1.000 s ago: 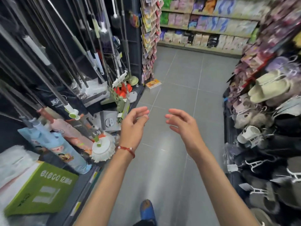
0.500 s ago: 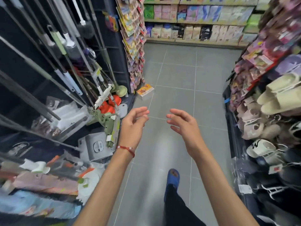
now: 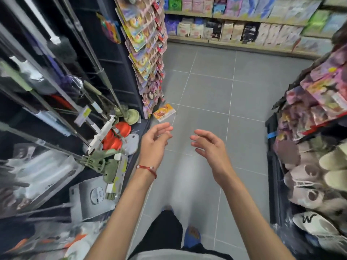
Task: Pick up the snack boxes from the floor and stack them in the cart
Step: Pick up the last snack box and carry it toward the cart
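Because the snack box (image 3: 164, 112) lies on the floor (image 3: 206, 94) at the foot of the hanging-packet rack (image 3: 148, 53), ahead of both hands, the left hand (image 3: 154, 145) and right hand (image 3: 210, 149) are held forward, released and empty, probably ready to take it; no cart is visible.

Aisle floor (image 3: 206, 87) running ahead between two racks, mop rack (image 3: 56, 109) on the left, slipper rack (image 3: 315, 166) on the right, snack box (image 3: 164, 112) on the floor at the left rack's far corner, both hands (image 3: 155, 145) apart above the floor, shelf (image 3: 234, 38) across the far end
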`<state>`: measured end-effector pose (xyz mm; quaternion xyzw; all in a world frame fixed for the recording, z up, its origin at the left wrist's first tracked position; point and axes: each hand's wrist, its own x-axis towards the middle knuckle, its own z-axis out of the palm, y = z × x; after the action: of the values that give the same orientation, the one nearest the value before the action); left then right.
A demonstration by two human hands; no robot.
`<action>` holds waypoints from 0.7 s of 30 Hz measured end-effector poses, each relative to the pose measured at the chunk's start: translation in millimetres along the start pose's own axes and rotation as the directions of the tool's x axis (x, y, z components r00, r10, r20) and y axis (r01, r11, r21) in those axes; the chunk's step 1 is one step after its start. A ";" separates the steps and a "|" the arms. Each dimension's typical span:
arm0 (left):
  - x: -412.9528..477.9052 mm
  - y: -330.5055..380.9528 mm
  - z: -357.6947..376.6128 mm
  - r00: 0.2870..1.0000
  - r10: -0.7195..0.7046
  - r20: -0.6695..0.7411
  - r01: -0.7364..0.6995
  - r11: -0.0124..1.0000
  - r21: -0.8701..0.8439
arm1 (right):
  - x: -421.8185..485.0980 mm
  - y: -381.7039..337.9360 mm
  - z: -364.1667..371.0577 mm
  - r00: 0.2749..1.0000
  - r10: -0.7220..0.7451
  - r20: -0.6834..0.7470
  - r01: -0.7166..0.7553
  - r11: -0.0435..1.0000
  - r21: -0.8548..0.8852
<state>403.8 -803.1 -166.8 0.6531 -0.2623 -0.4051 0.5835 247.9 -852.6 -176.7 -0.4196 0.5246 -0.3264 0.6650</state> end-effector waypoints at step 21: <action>408.7 47.4 78.3 0.990 -0.141 -0.017 0.141 0.990 0.026 | 395.4 -139.7 43.6 0.994 0.080 -0.080 -0.078 0.997 0.024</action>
<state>562.9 -1188.0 -211.1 0.6810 -0.2163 -0.4368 0.5465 384.6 -1249.7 -214.2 -0.3782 0.5637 -0.3220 0.6599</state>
